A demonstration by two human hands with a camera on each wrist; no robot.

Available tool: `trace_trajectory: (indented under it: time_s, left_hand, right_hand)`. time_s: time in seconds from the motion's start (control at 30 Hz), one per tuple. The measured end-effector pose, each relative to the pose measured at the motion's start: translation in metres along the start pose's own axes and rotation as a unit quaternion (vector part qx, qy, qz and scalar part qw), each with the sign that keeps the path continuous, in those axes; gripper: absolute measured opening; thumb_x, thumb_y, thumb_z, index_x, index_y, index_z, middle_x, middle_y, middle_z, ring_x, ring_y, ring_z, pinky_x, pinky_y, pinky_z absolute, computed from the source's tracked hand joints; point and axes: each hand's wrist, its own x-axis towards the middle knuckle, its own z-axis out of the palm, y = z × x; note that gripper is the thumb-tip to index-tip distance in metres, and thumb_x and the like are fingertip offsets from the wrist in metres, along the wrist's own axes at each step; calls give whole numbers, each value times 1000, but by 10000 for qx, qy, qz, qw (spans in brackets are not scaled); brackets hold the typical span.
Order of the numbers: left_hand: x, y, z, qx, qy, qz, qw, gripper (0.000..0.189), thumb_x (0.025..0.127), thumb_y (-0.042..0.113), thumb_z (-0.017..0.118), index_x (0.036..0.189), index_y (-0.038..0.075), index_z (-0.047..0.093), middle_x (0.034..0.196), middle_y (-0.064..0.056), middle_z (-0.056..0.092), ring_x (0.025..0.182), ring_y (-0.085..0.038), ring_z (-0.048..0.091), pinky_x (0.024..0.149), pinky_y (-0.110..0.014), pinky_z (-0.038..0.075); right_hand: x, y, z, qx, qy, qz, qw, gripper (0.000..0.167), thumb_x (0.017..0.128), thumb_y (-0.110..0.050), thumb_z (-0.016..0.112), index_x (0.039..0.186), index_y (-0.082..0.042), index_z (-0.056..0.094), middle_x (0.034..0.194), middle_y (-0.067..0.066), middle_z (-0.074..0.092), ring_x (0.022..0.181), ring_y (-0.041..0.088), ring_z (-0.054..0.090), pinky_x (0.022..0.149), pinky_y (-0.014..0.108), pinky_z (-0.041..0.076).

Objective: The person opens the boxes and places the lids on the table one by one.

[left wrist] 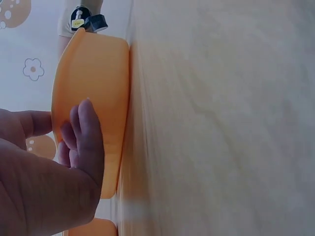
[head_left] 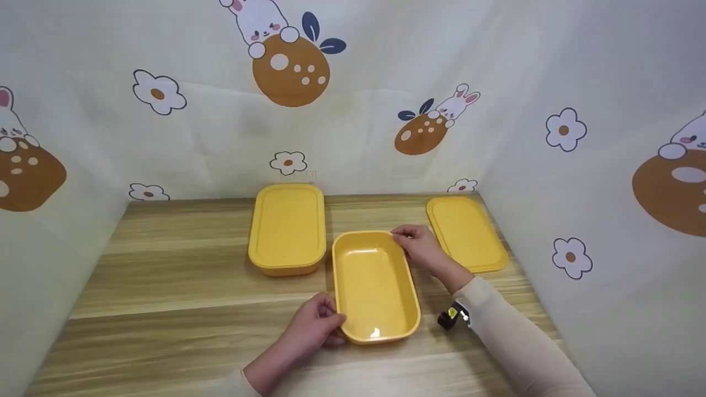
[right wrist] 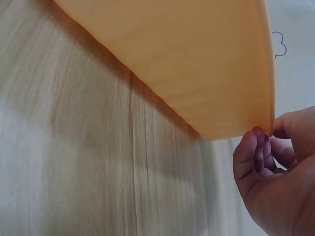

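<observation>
An uncovered yellow rectangular food container (head_left: 375, 286) stands on the wooden table in the head view, its inside bare and shiny. My left hand (head_left: 314, 325) pinches its near left rim, thumb over the edge and fingers against the outer wall. At the far right corner my right hand (head_left: 422, 248) pinches the rim between thumb and fingers. The left wrist view shows the container's side wall (left wrist: 93, 73) beside the left hand's fingers. In the right wrist view, the right hand (right wrist: 280, 172) grips the corner of the container (right wrist: 197, 64).
To the left stands a second yellow container with its lid (head_left: 289, 229) on. A loose yellow lid (head_left: 469, 234) lies at the back right, near the right forearm. Patterned cloth walls (head_left: 353, 121) enclose the wooden table (head_left: 165, 286) at the back and sides.
</observation>
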Motion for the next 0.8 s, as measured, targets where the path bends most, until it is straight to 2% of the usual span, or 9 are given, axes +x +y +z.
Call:
trace_trajectory:
  time_s: [0.13, 0.27, 0.57, 0.8]
  left_hand:
    - [-1, 2, 2, -523, -106, -88, 9985, 22, 99, -5, 69, 109, 0, 50, 91, -8, 60, 75, -20, 74, 71, -38, 68]
    - [-1, 2, 3, -824, -148, -157, 9964, 24, 99, -7, 67, 111, 1, 48, 92, -7, 59, 75, -20, 73, 71, -36, 67]
    - [0, 0, 3, -901, -145, -111, 9958, 27, 97, -7, 67, 110, 4, 46, 93, -5, 56, 77, -19, 69, 71, -33, 66]
    - [2, -1, 5, -888, -190, 2, 9959, 27, 98, -6, 66, 109, 5, 44, 91, -6, 57, 73, -17, 71, 66, -32, 66]
  right_hand:
    - [0, 1, 0, 63, 18, -15, 10000, 21, 108, -8, 66, 117, 6, 78, 99, 11, 76, 77, 14, 69, 66, 25, 59]
    - [0, 2, -1, 188, -56, 39, 9998, 21, 109, -8, 66, 117, 6, 78, 97, 9, 76, 75, 14, 69, 64, 25, 58]
    - [-1, 1, -1, 372, -179, 67, 9991, 21, 110, -8, 64, 117, 6, 77, 94, 7, 74, 73, 13, 68, 62, 24, 57]
    - [-1, 1, 0, 453, -186, 34, 9988, 20, 109, -8, 64, 115, 6, 78, 92, 6, 74, 74, 12, 69, 63, 24, 59]
